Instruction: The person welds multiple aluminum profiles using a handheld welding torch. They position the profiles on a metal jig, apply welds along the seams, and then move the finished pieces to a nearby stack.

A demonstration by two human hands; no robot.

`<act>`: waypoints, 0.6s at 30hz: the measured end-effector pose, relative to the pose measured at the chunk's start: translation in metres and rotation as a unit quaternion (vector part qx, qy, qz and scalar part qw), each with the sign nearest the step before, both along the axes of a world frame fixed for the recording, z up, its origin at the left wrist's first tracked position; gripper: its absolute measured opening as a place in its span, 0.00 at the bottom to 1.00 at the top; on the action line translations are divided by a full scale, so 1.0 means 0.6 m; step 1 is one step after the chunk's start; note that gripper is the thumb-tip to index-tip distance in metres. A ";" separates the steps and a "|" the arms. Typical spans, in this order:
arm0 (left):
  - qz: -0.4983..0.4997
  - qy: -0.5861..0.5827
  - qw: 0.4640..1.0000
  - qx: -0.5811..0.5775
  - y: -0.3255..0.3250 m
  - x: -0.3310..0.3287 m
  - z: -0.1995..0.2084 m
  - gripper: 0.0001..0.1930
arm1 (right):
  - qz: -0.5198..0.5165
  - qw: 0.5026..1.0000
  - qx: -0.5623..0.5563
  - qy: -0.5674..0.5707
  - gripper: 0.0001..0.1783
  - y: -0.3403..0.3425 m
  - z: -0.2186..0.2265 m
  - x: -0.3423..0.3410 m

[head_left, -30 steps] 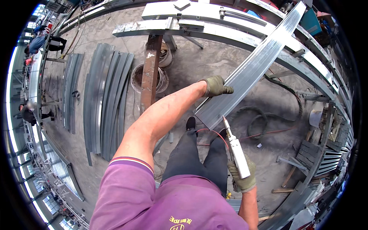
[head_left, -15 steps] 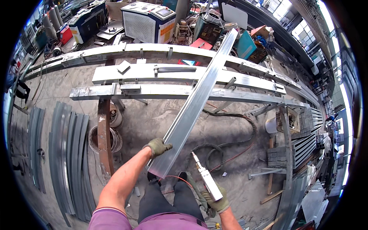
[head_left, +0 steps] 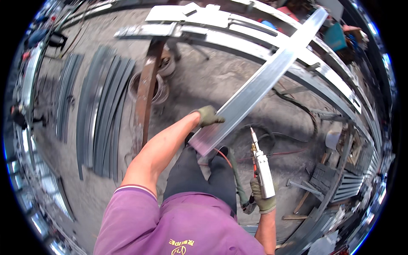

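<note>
Nearest, at six o'clock, a purple shirt is hiding the waist, and the lower edge is cutting it off. Toward five o'clock the gloved right hand is holding a white handheld tool. Its fingers are curling closed around the body, though the tool is covering the palm and most of the grip. The tool's slim nozzle is pointing toward twelve o'clock, with a gap showing in this view between its tip and the metal's edge.

At the centre the gloved left hand is gripping the left edge of a metal channel. One digit is lying across the upper face; the remaining fingers are hiding from view, so how tightly they are closing is hard to tell. The channel's near end is blurring and partly covering a shoe. Its length is running toward between one and two o'clock, crossing over pale beams; any contact there is hard to make out.

Beyond, at three o'clock, a dark hose is curving over the floor. At ten o'clock a brown beam is hiding part of a bucket. Grey strips are lying at nine o'clock; farther out, another person is smearing into blur.
</note>
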State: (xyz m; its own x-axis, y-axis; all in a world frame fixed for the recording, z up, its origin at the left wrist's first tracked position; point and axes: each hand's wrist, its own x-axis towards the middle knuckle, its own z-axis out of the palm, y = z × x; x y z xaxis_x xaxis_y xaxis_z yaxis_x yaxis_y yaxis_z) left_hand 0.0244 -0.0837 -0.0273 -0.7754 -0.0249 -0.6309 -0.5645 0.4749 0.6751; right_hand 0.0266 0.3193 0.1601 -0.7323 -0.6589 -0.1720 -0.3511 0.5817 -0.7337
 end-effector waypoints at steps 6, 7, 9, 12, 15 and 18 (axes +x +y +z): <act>0.356 0.073 0.930 -0.049 -0.001 0.115 0.092 0.19 | 0.174 0.984 -0.024 0.029 0.17 -0.065 0.016 -0.030; 0.425 0.094 0.898 -0.067 0.005 0.151 0.113 0.19 | 0.199 0.979 -0.027 0.041 0.17 -0.073 0.015 -0.031; 0.548 0.134 0.820 -0.097 0.034 0.225 0.140 0.17 | 0.229 0.972 -0.029 0.045 0.16 -0.085 0.018 -0.033; 0.568 0.121 0.812 -0.062 0.149 0.327 0.146 0.15 | 0.250 0.966 -0.027 0.055 0.16 -0.099 0.020 -0.013; 0.489 0.094 0.859 0.116 0.270 0.352 0.210 0.15 | 0.266 0.962 -0.010 0.063 0.16 -0.115 0.018 0.008; 0.510 0.096 0.773 0.364 0.378 0.345 0.203 0.27 | 0.269 0.961 0.016 0.063 0.16 -0.135 0.018 0.040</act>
State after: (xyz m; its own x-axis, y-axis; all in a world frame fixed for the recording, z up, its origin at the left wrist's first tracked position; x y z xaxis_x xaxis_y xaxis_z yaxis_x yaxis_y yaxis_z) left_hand 0.2315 0.1433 0.0946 -0.6669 -0.3782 -0.6421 -0.2513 -0.6970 0.6716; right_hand 0.0506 0.2384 0.1708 -0.3044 -0.9435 -0.1311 -0.6920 0.3136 -0.6502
